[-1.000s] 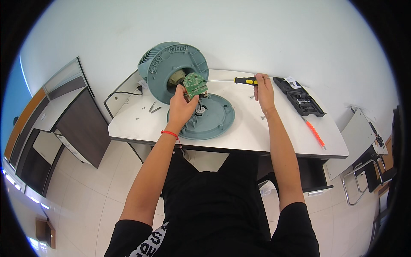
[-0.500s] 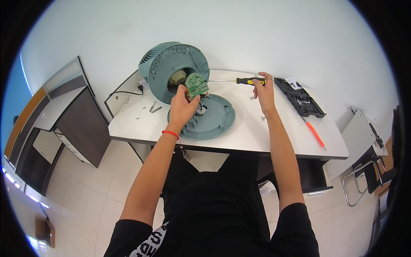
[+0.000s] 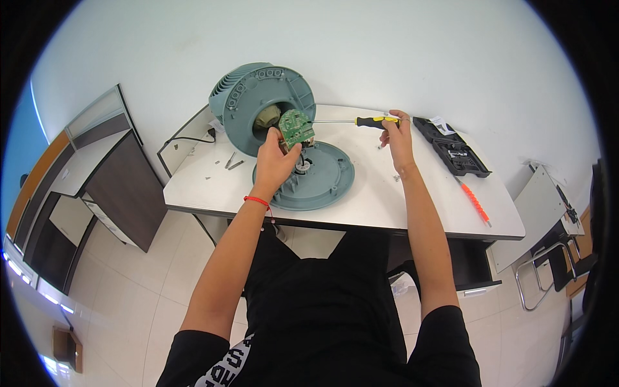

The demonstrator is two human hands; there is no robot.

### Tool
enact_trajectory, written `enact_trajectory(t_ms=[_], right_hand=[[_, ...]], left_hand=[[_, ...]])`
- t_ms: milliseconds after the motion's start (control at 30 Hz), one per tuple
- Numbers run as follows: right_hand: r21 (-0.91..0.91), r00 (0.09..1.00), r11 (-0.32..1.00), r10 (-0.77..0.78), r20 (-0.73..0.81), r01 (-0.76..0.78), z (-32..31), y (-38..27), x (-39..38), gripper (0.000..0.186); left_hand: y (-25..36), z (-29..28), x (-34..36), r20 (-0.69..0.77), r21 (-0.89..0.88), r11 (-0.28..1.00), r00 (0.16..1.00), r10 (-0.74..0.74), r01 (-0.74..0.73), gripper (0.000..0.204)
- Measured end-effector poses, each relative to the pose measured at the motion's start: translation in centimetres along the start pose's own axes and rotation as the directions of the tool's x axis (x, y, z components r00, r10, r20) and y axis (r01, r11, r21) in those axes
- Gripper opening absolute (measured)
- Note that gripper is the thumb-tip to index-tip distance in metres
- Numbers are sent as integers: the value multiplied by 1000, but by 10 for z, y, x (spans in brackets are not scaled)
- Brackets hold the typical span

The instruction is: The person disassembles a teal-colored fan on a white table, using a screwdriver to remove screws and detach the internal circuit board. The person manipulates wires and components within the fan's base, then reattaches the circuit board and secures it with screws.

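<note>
Between the thumb and fingers of my left hand (image 3: 278, 160) is a green circuit board (image 3: 296, 128), held up at a tilt. My right hand (image 3: 398, 137) grips the yellow-and-black handle of a screwdriver (image 3: 335, 121). Its long shaft points left, and the tip meets the board's right edge; whether it sits in a screw is too small to tell. Behind the board, a grey-green appliance housing (image 3: 264, 87) with a ribbed side lies tipped over, its round opening facing me. A round grey-green base plate (image 3: 325, 180) lies flat below the board.
An open black tool case (image 3: 459, 151) sits at the table's right, beside an orange flexible shaft (image 3: 475, 203). Small metal pieces (image 3: 233, 162) lie left of the base plate, and screws (image 3: 396, 178) lie near my right wrist. A black power cord (image 3: 187, 138) runs along the left edge.
My right hand's fingers have shifted slightly on the screwdriver handle. The board, my left hand and the housing look unchanged.
</note>
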State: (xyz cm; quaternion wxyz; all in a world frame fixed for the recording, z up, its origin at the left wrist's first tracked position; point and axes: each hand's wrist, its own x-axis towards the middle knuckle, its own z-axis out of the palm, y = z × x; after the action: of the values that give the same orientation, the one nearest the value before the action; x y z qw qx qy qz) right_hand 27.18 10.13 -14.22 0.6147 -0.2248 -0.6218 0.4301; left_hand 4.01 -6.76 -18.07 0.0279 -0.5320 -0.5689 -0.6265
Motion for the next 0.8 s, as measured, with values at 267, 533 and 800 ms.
enact_trajectory(t_ms=[267, 533, 800], right_hand=[[-56, 971, 985, 168, 171, -161, -12, -10, -2, 26], [-21, 996, 998, 68, 56, -67, -5, -4, -3, 25], [-53, 997, 998, 28, 74, -24, -7, -2, 0, 36]], left_hand=[[-3, -1, 0, -22, -2, 1000, 1000, -8, 8, 33], [1, -1, 0, -5, -5, 1000, 1000, -19, 19, 32], [1, 0, 0, 4, 5, 1000, 1000, -11, 11, 32]])
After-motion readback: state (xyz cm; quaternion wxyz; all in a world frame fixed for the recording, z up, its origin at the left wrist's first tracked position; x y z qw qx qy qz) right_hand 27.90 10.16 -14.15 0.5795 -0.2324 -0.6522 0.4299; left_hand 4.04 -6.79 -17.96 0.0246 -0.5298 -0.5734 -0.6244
